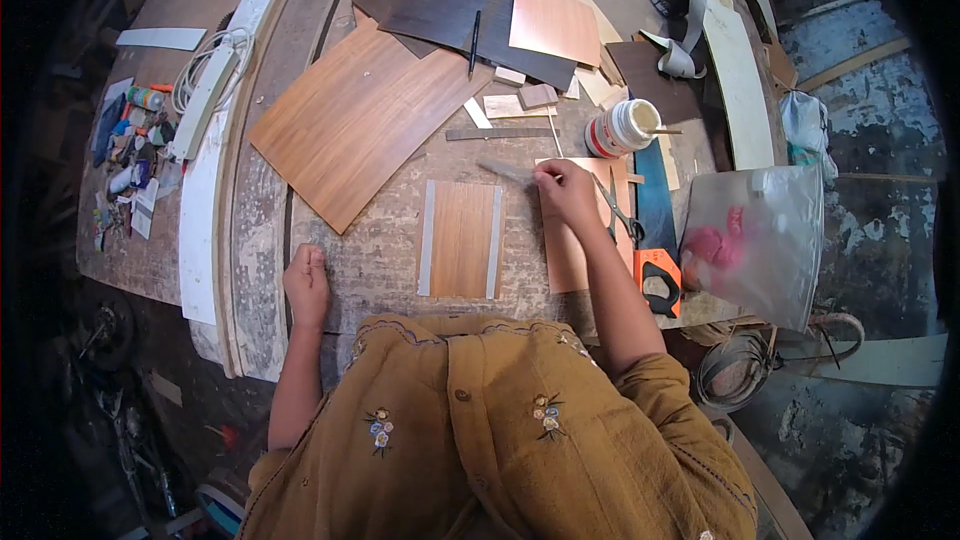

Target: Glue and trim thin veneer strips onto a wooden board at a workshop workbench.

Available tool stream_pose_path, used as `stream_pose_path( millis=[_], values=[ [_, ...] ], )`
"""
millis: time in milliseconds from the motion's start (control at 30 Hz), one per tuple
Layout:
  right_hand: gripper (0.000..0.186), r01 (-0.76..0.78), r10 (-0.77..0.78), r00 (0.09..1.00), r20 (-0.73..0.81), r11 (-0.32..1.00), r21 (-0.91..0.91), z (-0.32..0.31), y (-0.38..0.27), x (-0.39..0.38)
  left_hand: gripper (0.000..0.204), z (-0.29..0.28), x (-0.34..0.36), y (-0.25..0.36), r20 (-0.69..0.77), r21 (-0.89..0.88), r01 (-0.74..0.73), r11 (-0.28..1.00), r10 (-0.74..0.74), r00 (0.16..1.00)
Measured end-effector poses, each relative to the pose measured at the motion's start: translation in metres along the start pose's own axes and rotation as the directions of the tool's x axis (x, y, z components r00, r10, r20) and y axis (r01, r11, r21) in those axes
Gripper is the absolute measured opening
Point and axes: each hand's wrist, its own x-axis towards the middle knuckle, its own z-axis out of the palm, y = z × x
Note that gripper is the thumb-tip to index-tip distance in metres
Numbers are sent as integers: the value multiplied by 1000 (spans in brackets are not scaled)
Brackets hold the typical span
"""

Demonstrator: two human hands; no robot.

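My right hand (563,185) pinches a thin grey strip (500,169), which reaches leftward above a small wood-grain board (462,238) with grey strips along both sides. Beneath that hand lies a pale wooden board (562,265); black-handled scissors (627,222) are at its right, partly behind my arm. An orange-handled saw (655,262) sits farther right. A white glue tub (615,135), with a stick in it, stands just beyond my hand. Left of the small board, my left hand (308,277) is curled in a fist on the bench, with nothing showing in it.
A large veneer panel (350,125) and dark sheets (430,15) cover the bench's back. At left are a white rail (198,270), cables and small supplies (130,155). At right lie a clear plastic bag (760,240) and curled strips (685,55). The bench edge runs before my body.
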Motion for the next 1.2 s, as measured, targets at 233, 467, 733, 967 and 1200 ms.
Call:
stream_pose_path(
  millis=[233,467,733,967,1200],
  values=[
    [12,-114,114,990,-84,993,-2,-47,27,-14,35,0,5,-14,49,50,23,998,-25,998],
    [14,-215,210,963,-168,977,-8,-67,34,-28,36,3,6,-19,85,-96,123,988,-115,990],
    [16,-222,225,974,-34,973,63,-66,46,-51,21,1,7,-29,104,-73,85,994,-77,992],
    [23,-192,198,980,-21,967,169,-40,38,-68,12,-4,7,-29,158,-61,147,987,-136,978],
    [18,-200,204,979,-31,975,100,-55,39,-66,17,-5,12,1,177,62,144,988,-153,972]
  ],
)
